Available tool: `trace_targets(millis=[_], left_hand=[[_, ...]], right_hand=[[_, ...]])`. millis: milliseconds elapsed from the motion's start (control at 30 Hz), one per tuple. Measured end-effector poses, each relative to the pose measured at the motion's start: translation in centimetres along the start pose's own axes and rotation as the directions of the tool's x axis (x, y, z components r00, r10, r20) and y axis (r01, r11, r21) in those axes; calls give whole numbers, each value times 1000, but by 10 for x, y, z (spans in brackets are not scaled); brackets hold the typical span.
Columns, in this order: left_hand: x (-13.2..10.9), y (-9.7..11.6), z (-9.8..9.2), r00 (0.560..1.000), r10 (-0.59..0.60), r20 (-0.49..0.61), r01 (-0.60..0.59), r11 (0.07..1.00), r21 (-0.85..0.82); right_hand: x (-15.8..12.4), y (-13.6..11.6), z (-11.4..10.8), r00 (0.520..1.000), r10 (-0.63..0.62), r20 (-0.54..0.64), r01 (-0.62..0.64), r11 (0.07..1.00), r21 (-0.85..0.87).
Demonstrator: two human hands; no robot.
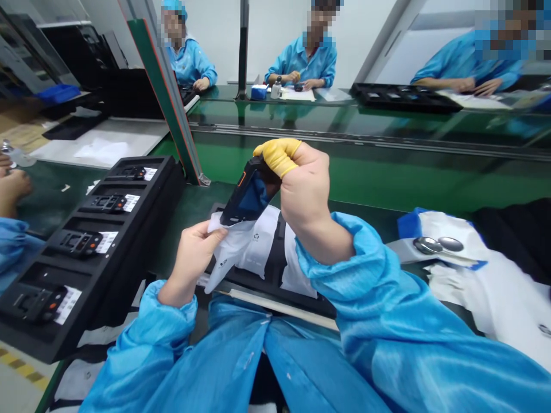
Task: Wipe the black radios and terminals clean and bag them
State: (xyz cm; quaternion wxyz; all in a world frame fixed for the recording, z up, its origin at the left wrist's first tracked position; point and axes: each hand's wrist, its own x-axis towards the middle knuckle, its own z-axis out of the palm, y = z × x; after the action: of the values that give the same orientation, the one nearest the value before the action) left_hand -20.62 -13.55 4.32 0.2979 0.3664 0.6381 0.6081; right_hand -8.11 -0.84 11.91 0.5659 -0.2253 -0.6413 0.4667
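Observation:
My right hand [297, 172], with yellow finger cots on some fingers, grips the upper end of a black handheld device [249, 192] that looks like a rugged phone with an orange-ringed side button. The device is tilted, its lower end at the mouth of a white plastic bag [230, 246]. My left hand [196, 252] pinches the rim of that bag between thumb and fingers. Below both hands lies a black tray [275, 258] with more white bags [258, 246] in it, partly hidden by the bag and my right arm.
To my left, a long black foam tray [97, 252] holds several black devices with white labels. A stack of white bags [495, 287] lies at the right, near a blue-edged box [408, 223]. A metal post [167, 92] rises beyond the tray. Several co-workers sit across the green line.

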Motion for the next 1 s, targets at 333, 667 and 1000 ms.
trace_targets(millis=[333,667,1000], left_hand=[[3,11,13,988,152,26,-151,988,-24],[14,11,25,914,381,-139,-364,922,132],[17,34,18,897,428,-113,-430,903,2]], right_hand=[[-11,8,13,987,-98,126,120,976,-184],[-18,15,8,957,14,289,63,965,-254],[-24,43,-7,829,326,454,-303,945,-124]])
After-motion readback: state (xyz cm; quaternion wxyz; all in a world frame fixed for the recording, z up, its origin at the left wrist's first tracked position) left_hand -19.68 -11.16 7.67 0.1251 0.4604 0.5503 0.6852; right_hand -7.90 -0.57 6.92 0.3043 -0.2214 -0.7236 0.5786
